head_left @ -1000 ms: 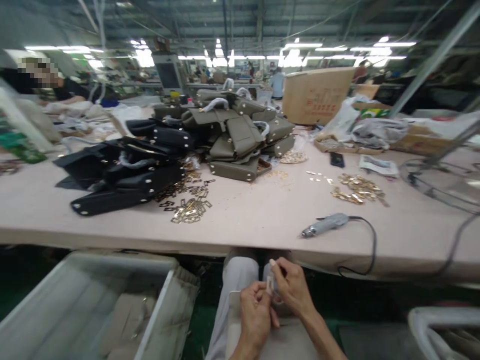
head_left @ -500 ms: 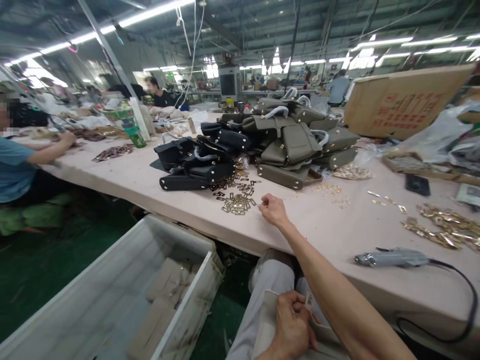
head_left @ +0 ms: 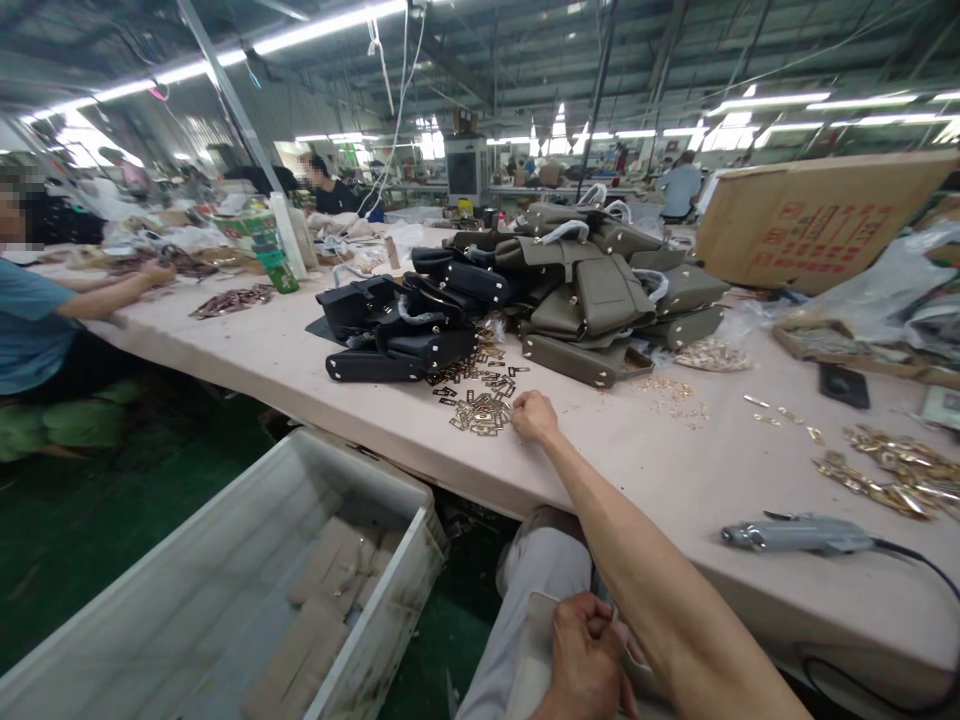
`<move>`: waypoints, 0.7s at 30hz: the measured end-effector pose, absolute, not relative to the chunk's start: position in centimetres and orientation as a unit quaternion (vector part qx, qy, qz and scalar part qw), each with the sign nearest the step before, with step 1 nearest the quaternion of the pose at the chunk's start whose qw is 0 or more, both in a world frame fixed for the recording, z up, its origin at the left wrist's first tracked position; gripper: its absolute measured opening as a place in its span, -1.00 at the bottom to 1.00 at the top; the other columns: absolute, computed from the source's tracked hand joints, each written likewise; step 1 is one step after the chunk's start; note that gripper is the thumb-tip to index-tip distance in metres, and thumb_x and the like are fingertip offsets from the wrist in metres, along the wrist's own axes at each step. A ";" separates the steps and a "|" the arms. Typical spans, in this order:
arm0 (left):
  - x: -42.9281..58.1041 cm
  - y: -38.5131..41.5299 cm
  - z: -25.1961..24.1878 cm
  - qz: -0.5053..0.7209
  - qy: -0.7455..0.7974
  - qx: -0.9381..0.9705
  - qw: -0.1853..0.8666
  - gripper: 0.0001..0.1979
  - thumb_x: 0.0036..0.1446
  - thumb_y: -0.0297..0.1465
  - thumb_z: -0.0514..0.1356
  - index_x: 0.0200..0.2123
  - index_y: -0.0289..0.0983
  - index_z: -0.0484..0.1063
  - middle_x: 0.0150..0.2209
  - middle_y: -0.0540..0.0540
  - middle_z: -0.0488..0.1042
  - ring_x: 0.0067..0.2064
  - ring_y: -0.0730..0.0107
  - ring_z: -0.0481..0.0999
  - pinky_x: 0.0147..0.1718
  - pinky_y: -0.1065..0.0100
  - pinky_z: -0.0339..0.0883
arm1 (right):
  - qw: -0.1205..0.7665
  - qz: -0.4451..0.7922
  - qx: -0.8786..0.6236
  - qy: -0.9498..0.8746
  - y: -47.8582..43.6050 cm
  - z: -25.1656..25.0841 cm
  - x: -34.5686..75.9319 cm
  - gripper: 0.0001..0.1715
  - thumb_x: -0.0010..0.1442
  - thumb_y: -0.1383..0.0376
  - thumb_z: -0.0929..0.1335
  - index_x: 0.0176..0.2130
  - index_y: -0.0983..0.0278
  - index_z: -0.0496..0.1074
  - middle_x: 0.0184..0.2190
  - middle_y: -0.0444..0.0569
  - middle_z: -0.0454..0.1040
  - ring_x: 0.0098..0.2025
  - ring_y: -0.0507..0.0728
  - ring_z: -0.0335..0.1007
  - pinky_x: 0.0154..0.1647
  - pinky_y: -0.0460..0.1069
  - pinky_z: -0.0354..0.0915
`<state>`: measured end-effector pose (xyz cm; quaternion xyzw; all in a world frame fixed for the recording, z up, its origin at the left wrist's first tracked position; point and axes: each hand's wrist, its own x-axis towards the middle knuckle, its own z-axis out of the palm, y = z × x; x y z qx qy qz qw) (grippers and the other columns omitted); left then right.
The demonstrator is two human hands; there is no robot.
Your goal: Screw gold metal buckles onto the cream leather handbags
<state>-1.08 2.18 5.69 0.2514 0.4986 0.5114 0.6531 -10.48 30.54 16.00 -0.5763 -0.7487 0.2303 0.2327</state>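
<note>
Beside metal frames (head_left: 480, 413), right hand (head_left: 534, 416), grip hidden

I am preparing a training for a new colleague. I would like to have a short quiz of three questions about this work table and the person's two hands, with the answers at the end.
1. Multiple choice: what is the right hand nearest to?
a) the cardboard box
b) the pile of small metal frames
c) the white bin

2. True or false: the grey corded tool lies on the table.

3. Fill the gap: the left hand holds a pale piece on the person's ____.

Key: 1. b; 2. true; 3. lap.
</note>
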 end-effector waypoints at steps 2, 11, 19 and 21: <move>-1.2 2.2 5.7 0.518 0.502 0.251 0.646 -0.56 0.00 -0.06 0.31 -0.24 -0.27 0.31 -0.44 -0.10 0.61 -0.81 0.53 0.26 -0.81 0.45 0.03 | 0.249 0.254 -0.543 -0.760 30.1 16.5 -9.6 -0.80 0.08 0.38 0.40 -0.29 0.25 0.64 -0.33 0.01 0.63 -0.23 0.14 0.56 -0.21 -0.08 0.36; -3.0 2.4 7.5 0.502 0.507 0.317 0.625 -0.65 0.12 -0.11 0.28 -0.39 -0.30 0.38 -0.47 -0.13 0.63 -0.78 0.56 0.34 -0.81 0.52 -0.01 | 0.480 0.453 -0.427 -0.619 19.4 17.8 4.3 -0.60 0.07 0.09 0.52 -0.21 0.35 0.63 -0.52 -0.04 0.55 -0.58 0.04 0.40 -0.54 -0.06 0.37; -2.6 2.6 7.0 0.509 0.473 0.338 0.635 -0.64 0.16 -0.14 0.31 -0.28 -0.38 0.50 -0.38 -0.19 0.66 -0.73 0.54 0.42 -0.76 0.52 0.16 | 0.528 0.464 -0.502 -0.504 8.5 13.0 12.3 -0.68 0.08 0.15 0.55 -0.22 0.32 0.63 -0.39 0.02 0.60 -0.47 0.10 0.49 -0.45 0.01 0.47; -2.3 2.6 7.0 0.512 0.468 0.345 0.632 -0.65 0.18 -0.15 0.30 -0.24 -0.38 0.52 -0.37 -0.18 0.66 -0.72 0.54 0.44 -0.74 0.52 0.19 | 0.527 0.450 -0.520 -0.499 7.2 12.1 12.6 -0.63 0.06 0.17 0.57 -0.15 0.31 0.62 -0.45 -0.04 0.56 -0.52 0.06 0.44 -0.49 -0.03 0.42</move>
